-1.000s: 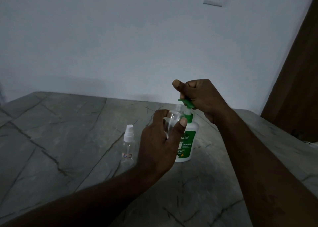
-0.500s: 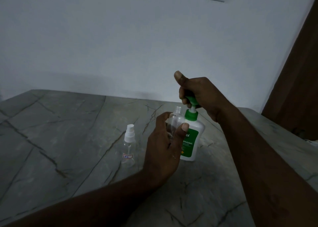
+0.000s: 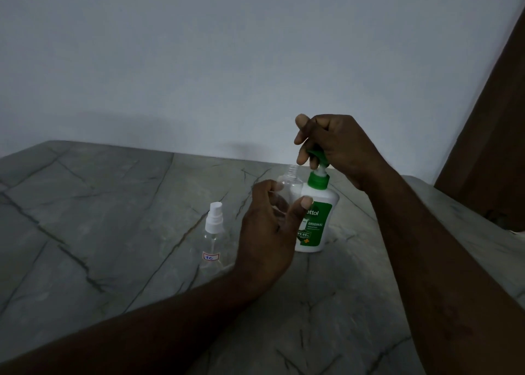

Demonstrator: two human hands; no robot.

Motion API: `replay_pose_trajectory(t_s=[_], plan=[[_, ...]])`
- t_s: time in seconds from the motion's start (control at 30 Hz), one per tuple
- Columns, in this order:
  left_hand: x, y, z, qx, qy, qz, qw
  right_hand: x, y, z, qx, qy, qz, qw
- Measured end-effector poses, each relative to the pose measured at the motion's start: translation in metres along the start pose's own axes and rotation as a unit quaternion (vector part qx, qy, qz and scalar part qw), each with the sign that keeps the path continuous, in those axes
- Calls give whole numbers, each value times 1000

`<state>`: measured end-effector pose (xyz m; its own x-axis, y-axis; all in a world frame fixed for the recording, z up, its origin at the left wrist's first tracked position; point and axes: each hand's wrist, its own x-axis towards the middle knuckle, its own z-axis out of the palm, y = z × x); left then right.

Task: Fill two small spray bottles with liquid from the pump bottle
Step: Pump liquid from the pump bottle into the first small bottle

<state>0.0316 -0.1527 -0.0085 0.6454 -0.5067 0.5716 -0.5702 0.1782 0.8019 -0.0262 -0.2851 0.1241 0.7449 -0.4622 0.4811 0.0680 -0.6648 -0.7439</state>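
The step in hand is filling the 1st of the 2 spray bottles. The left hand has its thumb and fingers curled round an uncapped clear spray bottle, holding it upright against the 9 o'clock side of the Dettol pump bottle, which stands on the veined marble table. The bare threaded neck sits just below the green pump head, toward its 8 o'clock. The right hand is over that pump head, fingers curled down onto it and thumb lifted toward 11 o'clock. The white stem shows between head and collar, so the pump looks raised, not pressed. How much liquid the held bottle has taken cannot be told in this dim light.

The 2nd spray bottle, with its white sprayer cap on and a small label, stands apart at 9 o'clock of the left hand and looks empty, so I judge the task under halfway.

The next move calls for the spout to be lined up squarely over the narrow neck, then a slow, straight press. The opening is small, and a quick stroke could send soap down the outside. The left hand must keep the light bottle steady and upright
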Motion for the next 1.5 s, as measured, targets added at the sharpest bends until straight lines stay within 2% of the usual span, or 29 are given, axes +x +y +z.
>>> replay_pose_trajectory(t_s=[0.07,0.23,0.37,0.53,0.7,0.9,1.17,1.33,1.5], plan=[[2,4,-2,12,13,-11,1000,1,-2,0,-6,11,22,1000],[10,10,-3,37,32,-13,999,4,0,7,-87,146,59,984],[14,7,-4,30,39,-20,999,5,1,8,-117,164,36,979],[16,3,-4,-4,46,-9,999,5,5,6,-48,164,9,985],[17,4,-1,-29,62,-1,998,7,9,5,-27,170,9,985],[19,12,-5,-54,51,-2,997,8,9,5,7,105,46,993],[13,10,-2,-82,37,1,996,6,14,5,25,16,139,990],[11,5,0,-75,37,6,996,6,15,8,23,23,159,987],[7,8,-2,-30,49,3,998,4,15,10,56,80,134,986]])
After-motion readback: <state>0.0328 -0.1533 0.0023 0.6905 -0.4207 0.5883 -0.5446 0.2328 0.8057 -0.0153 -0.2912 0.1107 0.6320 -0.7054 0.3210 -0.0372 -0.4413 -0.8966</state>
